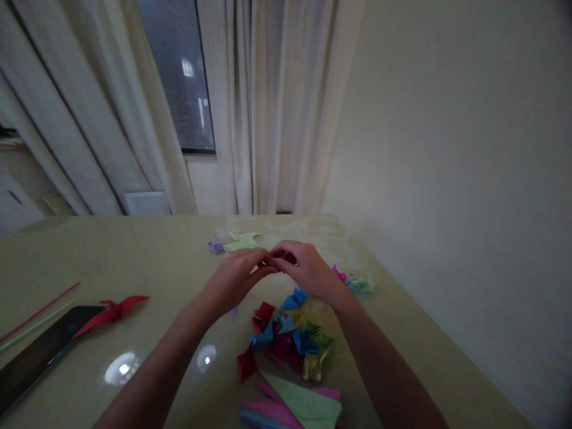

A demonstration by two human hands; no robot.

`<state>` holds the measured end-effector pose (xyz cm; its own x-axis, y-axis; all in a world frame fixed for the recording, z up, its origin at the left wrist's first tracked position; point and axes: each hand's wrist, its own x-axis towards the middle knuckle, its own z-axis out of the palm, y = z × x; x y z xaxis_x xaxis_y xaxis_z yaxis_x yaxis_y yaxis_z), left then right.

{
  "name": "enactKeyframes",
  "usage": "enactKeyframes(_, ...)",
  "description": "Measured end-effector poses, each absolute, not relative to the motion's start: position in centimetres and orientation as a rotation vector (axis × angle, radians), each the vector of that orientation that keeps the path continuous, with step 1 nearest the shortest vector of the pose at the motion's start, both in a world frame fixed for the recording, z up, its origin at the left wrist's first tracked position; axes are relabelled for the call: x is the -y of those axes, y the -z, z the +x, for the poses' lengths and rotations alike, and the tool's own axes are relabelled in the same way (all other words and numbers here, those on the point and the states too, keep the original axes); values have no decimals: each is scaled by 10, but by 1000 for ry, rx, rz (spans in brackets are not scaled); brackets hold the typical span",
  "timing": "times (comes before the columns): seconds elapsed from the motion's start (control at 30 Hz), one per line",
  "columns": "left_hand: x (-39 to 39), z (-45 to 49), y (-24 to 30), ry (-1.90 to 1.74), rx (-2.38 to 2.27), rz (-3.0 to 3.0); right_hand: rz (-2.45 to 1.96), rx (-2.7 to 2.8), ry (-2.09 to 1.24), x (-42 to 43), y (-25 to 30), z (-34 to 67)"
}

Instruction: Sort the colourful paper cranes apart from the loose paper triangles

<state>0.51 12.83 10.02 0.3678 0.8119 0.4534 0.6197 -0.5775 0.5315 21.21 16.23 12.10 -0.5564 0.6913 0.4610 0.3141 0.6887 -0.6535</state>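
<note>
My left hand (243,274) and my right hand (301,265) meet fingertip to fingertip above the middle of the table. Pinched between them is a small piece of red folded paper (290,257), mostly hidden by my fingers. Both hands are closed on it. Nearer to me, under my right hand, lies a pile of folded paper pieces (286,323) in red, blue and gold. In front of that pile rests a stack of flat coloured paper (308,402), light green on top of pink and blue.
Beyond my hands lie a pale green folded paper piece (242,241) and a purple one (215,245). More folded pieces (357,284) sit at the right. On the left are a black phone (49,339), a knotted red strip (115,311) and two thin strips (42,311). A wall (447,179) borders the right side.
</note>
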Motion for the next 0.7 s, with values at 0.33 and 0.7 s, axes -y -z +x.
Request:
enactKeyframes(0.33, -156, -65, -49, -248, -1956, 2069, -882, 2372, -651, -147, -138, 245)
enactKeyframes(0.7, -137, -33, -94, -731, -1170, 1904, -873, 2249, -674, -149, -119, 201)
